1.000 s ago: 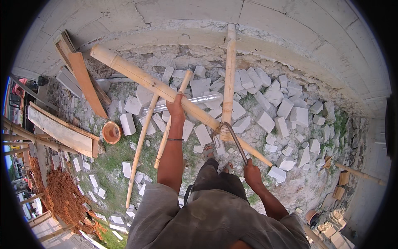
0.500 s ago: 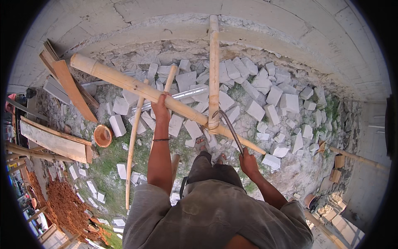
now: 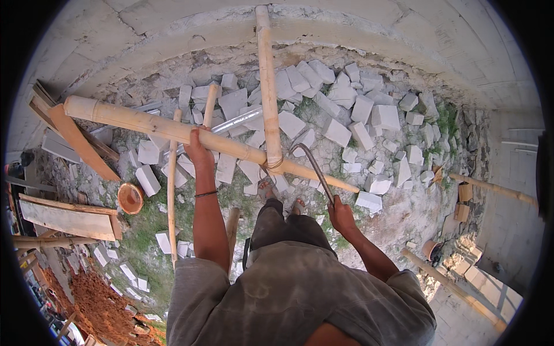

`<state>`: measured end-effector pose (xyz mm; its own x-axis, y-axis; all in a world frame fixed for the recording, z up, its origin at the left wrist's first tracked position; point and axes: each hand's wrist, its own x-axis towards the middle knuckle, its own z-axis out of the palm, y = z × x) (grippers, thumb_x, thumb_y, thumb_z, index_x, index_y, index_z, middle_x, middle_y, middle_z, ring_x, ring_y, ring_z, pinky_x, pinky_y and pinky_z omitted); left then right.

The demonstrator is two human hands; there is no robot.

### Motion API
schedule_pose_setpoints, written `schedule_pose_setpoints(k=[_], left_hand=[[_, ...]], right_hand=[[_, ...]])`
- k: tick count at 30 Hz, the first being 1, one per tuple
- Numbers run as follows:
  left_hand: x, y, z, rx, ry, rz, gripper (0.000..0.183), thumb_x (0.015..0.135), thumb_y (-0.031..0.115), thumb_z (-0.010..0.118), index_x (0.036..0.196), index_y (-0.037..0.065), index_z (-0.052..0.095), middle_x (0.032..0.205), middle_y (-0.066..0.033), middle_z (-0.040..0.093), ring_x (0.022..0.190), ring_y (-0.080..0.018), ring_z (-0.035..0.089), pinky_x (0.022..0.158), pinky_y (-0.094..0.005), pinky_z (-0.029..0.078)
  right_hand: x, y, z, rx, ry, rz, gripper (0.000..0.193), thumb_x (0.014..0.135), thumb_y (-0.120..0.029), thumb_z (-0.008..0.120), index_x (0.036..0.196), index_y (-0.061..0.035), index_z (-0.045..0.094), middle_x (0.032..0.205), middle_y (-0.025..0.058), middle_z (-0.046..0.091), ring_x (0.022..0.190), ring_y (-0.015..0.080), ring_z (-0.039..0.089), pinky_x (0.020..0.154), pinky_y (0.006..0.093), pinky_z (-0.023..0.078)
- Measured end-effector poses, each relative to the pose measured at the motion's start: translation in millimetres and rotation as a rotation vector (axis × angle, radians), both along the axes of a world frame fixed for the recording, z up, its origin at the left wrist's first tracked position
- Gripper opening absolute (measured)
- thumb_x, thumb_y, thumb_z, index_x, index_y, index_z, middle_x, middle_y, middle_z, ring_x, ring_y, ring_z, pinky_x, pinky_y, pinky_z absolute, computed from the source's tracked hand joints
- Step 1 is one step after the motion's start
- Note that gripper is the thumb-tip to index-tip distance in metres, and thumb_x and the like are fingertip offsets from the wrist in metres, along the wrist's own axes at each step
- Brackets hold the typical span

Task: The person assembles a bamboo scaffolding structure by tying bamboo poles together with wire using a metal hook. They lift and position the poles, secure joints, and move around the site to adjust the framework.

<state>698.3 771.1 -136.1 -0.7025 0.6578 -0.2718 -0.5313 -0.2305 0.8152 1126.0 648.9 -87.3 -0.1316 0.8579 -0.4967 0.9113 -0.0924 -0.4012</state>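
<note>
My left hand (image 3: 198, 145) is closed round a thick bamboo pole (image 3: 135, 123) that slants from upper left down to the right. A second bamboo pole (image 3: 266, 81) crosses it, running from the far wall, and a thin tie (image 3: 274, 165) wraps the crossing. My right hand (image 3: 341, 215) grips the lower end of a crowbar (image 3: 314, 164). Its hooked tip is just right of the tied crossing, apart from the upright pole. The bar passes over the slanted pole's thinner end; whether they touch I cannot tell.
Broken white blocks (image 3: 337, 132) cover the ground ahead. Thinner bamboo poles (image 3: 172, 202) stand left of my arm. A clay-coloured pot (image 3: 130, 198) and wooden boards (image 3: 86, 144) lie at the left. A pale wall (image 3: 369, 34) rises at the far side.
The crowbar's hook has come away from the tied crossing, to the right. The whole view has shifted, so the poles appear farther left. My left hand keeps its hold on the bamboo.
</note>
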Motion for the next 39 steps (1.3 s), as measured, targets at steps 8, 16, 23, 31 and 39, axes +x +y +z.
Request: schedule_pose_setpoints(k=[8,16,23,31,39], left_hand=[[9.2,-43.7,10.2,-0.112,0.119,0.144,0.017,0.083,0.004,0.058,0.096,-0.002,0.050,0.078,-0.0116,0.059,0.068,-0.0218,0.060,0.068,-0.0354,0.053],[-1.7,-13.4,-7.2,-0.028,0.037,-0.009,0.016,0.083,0.009,0.056,0.095,-0.001,0.051,0.079,-0.0125,0.060,0.076,-0.0242,0.061,0.078,-0.0379,0.049],[11.4,-49.1,8.4,-0.053,0.108,0.181,0.016,0.081,0.006,0.053,0.094,-0.002,0.050,0.077,-0.0119,0.058,0.071,-0.0226,0.060,0.071,-0.0365,0.051],[1.8,-31.1,-9.5,-0.067,0.044,0.095,0.020,0.084,0.009,0.054,0.101,-0.001,0.049,0.082,-0.0124,0.060,0.079,-0.0228,0.060,0.076,-0.0367,0.050],[3.1,-49.4,-5.3,-0.028,0.054,0.018,0.027,0.085,0.011,0.057,0.107,-0.001,0.047,0.090,-0.0144,0.060,0.084,-0.0244,0.060,0.081,-0.0368,0.049]], right_hand=[[20.0,-56.0,10.6,-0.207,-0.094,0.088,0.029,0.087,-0.021,0.054,0.109,-0.0042,0.044,0.068,0.0307,0.059,0.068,0.0515,0.059,0.062,0.0594,0.047],[-20.7,-6.5,-5.2,0.085,0.122,-0.062,0.024,0.087,-0.015,0.056,0.102,0.0012,0.045,0.063,0.0296,0.056,0.065,0.0503,0.057,0.056,0.0576,0.044],[19.0,-44.8,22.3,-0.219,-0.225,0.091,0.029,0.090,-0.023,0.051,0.111,-0.0043,0.045,0.070,0.0298,0.060,0.070,0.0511,0.060,0.064,0.0587,0.047],[-29.0,3.7,-3.5,0.077,0.023,0.091,0.025,0.090,-0.019,0.053,0.103,0.0003,0.043,0.064,0.0276,0.058,0.064,0.0483,0.059,0.058,0.0557,0.047],[1.1,-64.6,24.3,-0.212,-0.270,0.402,0.025,0.087,-0.016,0.052,0.108,-0.0035,0.044,0.065,0.0257,0.061,0.065,0.0448,0.063,0.059,0.0547,0.050]])
